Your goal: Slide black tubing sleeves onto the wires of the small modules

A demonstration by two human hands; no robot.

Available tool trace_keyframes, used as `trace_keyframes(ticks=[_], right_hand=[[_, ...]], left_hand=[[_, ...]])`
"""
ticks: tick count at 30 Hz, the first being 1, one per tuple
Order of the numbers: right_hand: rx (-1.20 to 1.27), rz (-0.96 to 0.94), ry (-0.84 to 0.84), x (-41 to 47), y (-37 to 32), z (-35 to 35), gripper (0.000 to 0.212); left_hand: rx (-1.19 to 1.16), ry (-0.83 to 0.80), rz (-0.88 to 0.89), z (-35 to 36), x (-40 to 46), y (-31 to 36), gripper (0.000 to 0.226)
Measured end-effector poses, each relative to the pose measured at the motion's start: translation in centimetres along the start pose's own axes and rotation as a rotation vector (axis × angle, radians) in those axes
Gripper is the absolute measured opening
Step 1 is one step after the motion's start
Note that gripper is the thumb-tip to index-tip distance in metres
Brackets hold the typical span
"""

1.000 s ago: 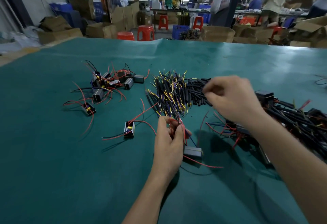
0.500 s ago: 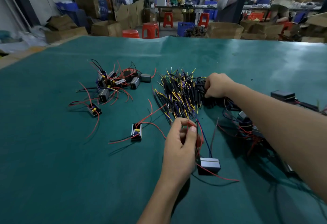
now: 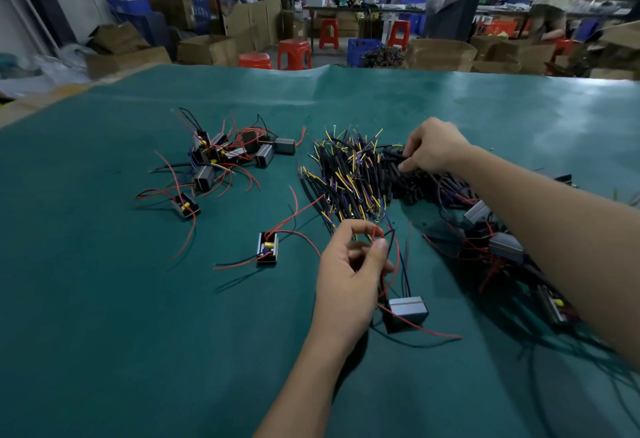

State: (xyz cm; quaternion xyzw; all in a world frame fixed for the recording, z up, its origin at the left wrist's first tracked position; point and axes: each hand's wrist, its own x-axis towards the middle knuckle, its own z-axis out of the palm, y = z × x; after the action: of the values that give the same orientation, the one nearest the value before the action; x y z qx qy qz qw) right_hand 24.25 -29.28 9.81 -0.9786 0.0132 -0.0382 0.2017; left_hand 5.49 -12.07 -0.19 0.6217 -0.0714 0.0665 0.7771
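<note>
At a workshop desk [image 3: 104, 299] covered in green matting, a person prepares to sleeve the wires of a small module [image 3: 407, 311]. The left hand [image 3: 349, 275] pinches the module's thin red, black and blue wires [image 3: 394, 257] between thumb and forefinger, bunched near their free ends, while the grey, box-shaped module hangs or rests just below and to the right of that hand, one red lead trailing away across the matting. The right hand [image 3: 431, 146], reaching forward beyond the left, has its fingers curled down into a heap of black tubing sleeves [image 3: 412, 181]; it appears to be closing on one, though whether a sleeve is actually pinched cannot be told from this angle.

The sleeves are short, matt black and slim, lying loose in a jumble. They look light and slightly flexible, easy to scatter, and are probably best picked singly by the middle between fingertip and thumb, leaving one open end free for threading. The wires look soft and springy; holding them close to their tips, as the left hand does, should keep them stiff enough to enter the bore.

Just left of the right hand lies a bundle of sleeved leads [image 3: 346, 178] with yellow and purple tips. Farther left of both hands sits a cluster of modules [image 3: 228, 153] tangled in red wire, and two open-topped modules [image 3: 267, 247] lie singly nearer the left hand. More modules [image 3: 505, 247] are piled under the right forearm.
</note>
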Motion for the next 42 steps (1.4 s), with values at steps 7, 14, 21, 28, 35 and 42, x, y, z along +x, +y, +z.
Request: trace_keyframes(ticks=[7, 14, 21, 28, 35, 42], right_hand=[[0.009, 0.035, -0.046, -0.1, 0.4, 0.5, 0.02], [0.004, -0.005, 0.03, -0.4, -0.4, 1.1, 0.012], [-0.15, 0.084, -0.123, -1.9, -0.9, 2.1, 0.023], [-0.108, 0.071, -0.081, -3.2, -1.6, 1.2, 0.01], [0.431, -0.337, 0.328, -12.6, -2.2, -2.6, 0.012], [1.079, -0.164, 0.171, -19.7, -0.3, 3.0, 0.016]], left_hand=[[0.016, 0.008, 0.009, 0.0, -0.2, 0.3, 0.012], [0.009, 0.009, -0.01, -0.1, 0.0, 0.1, 0.005], [0.032, 0.036, -0.019, -0.2, 0.2, -0.1, 0.016], [0.042, 0.059, -0.039, -0.1, 0.1, 0.2, 0.016], [0.025, 0.045, -0.035, -0.2, 0.0, 0.4, 0.021], [-0.028, -0.072, -0.081, 0.1, -0.3, 1.0, 0.013]])
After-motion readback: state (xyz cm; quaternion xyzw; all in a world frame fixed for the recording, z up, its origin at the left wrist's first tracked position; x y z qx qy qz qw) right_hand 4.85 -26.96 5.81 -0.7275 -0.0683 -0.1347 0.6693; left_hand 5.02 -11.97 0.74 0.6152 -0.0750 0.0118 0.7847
